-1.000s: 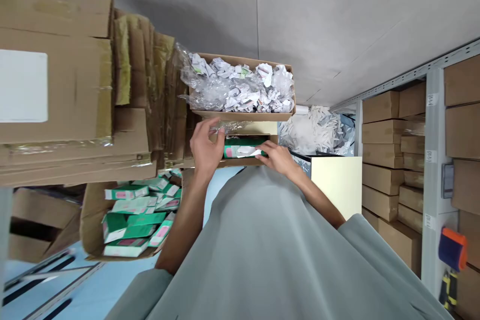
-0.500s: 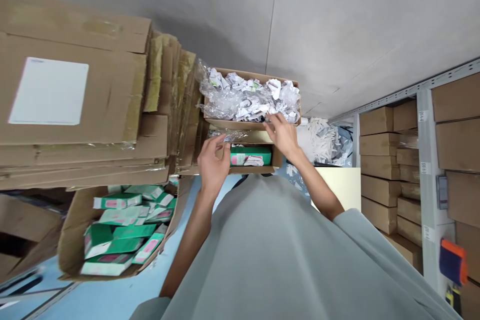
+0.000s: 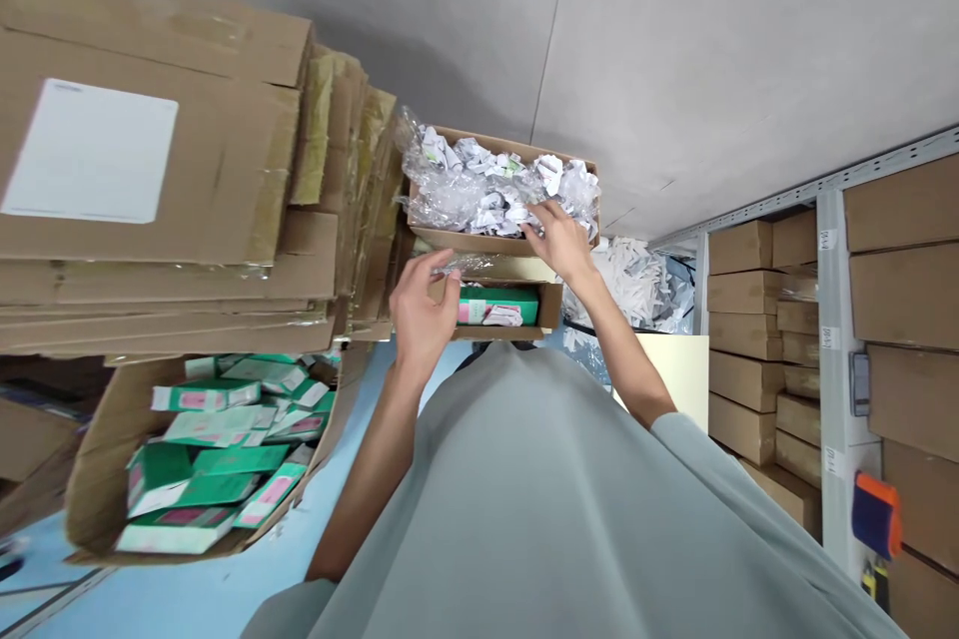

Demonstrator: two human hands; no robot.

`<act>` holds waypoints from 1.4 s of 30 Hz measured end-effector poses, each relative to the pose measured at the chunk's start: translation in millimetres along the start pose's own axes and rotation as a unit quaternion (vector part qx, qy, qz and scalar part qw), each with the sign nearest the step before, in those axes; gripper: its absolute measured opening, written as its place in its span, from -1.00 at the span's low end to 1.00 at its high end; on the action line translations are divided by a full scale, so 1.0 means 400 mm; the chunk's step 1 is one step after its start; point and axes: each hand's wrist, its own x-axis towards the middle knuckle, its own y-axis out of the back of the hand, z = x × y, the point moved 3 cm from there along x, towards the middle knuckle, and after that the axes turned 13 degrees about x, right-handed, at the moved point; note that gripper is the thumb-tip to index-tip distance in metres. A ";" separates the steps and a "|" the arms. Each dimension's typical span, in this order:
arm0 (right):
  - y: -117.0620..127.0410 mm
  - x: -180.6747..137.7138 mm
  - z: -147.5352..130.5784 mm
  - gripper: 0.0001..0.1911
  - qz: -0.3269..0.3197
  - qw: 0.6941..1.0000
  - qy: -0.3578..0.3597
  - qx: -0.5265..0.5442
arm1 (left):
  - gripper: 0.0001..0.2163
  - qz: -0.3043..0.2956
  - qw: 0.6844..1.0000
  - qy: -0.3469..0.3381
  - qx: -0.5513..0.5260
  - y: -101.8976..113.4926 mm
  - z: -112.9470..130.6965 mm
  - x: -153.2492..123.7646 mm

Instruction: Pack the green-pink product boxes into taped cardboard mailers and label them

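My left hand (image 3: 424, 319) is raised at the left end of a small open carton, its thumb and fingers apart with nothing visible between them. Clear plastic film (image 3: 472, 263) lies just beyond its fingertips. Inside the small carton (image 3: 550, 308) is a green box (image 3: 516, 300) with a pink and white label, crumpled white paper lying on it. My right hand (image 3: 563, 245) reaches over the near edge of a longer cardboard box (image 3: 469, 242). Its thumb and fingers are spread at the crumpled paper (image 3: 490, 212) that fills this box along with clear plastic wrap (image 3: 446, 203).
Flattened cartons (image 3: 225, 160) are stacked high on the left. Below them, a large open carton (image 3: 94, 479) holds several green boxes (image 3: 240, 459). White paper scraps (image 3: 633, 275) are heaped on the right, near shelving (image 3: 831, 319) with brown boxes (image 3: 741, 379). A grey wall (image 3: 674, 50) stands behind.
My right hand has shifted slightly left over the crumpled paper, its thumb and fingers parting. My left hand's fingers have spread a little wider. The view has tilted slightly.
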 end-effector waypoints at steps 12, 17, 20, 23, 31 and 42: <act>-0.194 -0.303 -0.024 -0.55 -0.148 0.988 -0.027 0.032 | -0.62 -0.030 0.987 0.108 0.111 0.015 -0.237 -0.088; -0.257 -0.303 -0.043 -0.48 -0.147 0.988 -0.038 0.031 | -0.52 -0.091 0.974 0.155 0.140 -0.011 -0.288 -0.122; -0.233 -0.338 -0.009 -0.50 -0.051 0.993 -0.099 0.037 | -0.51 -0.114 0.970 0.166 0.137 -0.023 -0.307 -0.131; -0.216 -0.394 0.066 -0.46 0.055 0.971 -0.231 0.025 | -0.53 -0.142 0.964 0.172 0.143 -0.027 -0.322 -0.132; -0.297 -0.453 0.127 -0.75 0.045 0.935 -0.335 0.107 | -0.75 -0.235 0.927 0.142 0.257 -0.016 -0.305 -0.116; -0.248 -0.836 0.130 -0.60 0.266 0.851 -0.385 0.238 | -0.76 -0.328 0.927 0.037 0.176 -0.100 -0.158 -0.158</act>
